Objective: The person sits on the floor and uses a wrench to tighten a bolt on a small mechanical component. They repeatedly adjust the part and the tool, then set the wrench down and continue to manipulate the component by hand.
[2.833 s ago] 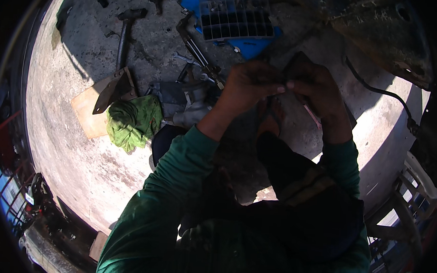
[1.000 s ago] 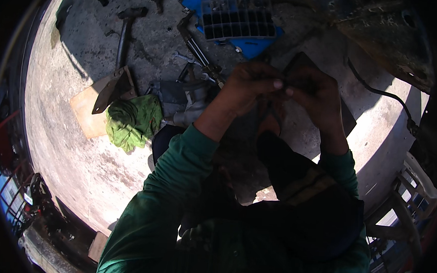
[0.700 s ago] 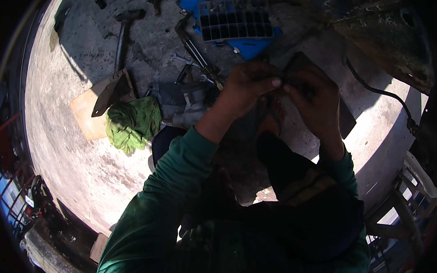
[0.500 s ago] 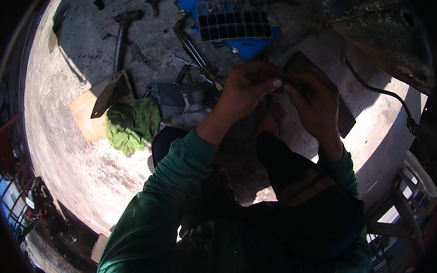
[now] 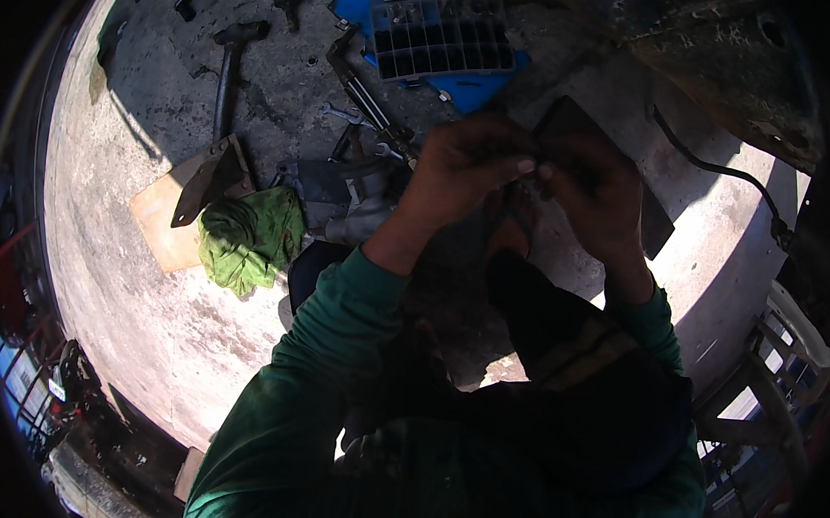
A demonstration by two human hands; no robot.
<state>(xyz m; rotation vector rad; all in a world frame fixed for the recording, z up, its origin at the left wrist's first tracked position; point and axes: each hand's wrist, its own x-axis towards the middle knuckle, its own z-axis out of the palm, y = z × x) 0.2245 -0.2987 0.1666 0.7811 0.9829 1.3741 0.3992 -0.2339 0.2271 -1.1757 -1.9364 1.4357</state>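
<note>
My left hand (image 5: 460, 173) and my right hand (image 5: 589, 188) meet above my foot (image 5: 509, 235), thumbs and fingers pinched around something too small and shaded to make out. A dark flat plate (image 5: 659, 231) lies on the floor behind my right hand. Left of my hands sit a grey metal housing (image 5: 352, 219), some wrenches (image 5: 341, 114) and a long metal torch-like tool (image 5: 360, 88). Just beyond them a clear compartment box (image 5: 440, 56) filled with dark small parts rests on a blue case (image 5: 482, 98).
A green rag (image 5: 249, 238) lies by a tan board (image 5: 157, 220) with a dark bracket (image 5: 203, 190). A hammer (image 5: 227, 70) is farther back. At right are a rusty metal body (image 5: 719, 78), a black hose (image 5: 715, 170) and a pale frame (image 5: 787, 322).
My right hand and wrist have shifted slightly down and left since the oldest frame. Both hands stay pinched together. The surroundings appear only slightly shifted.
</note>
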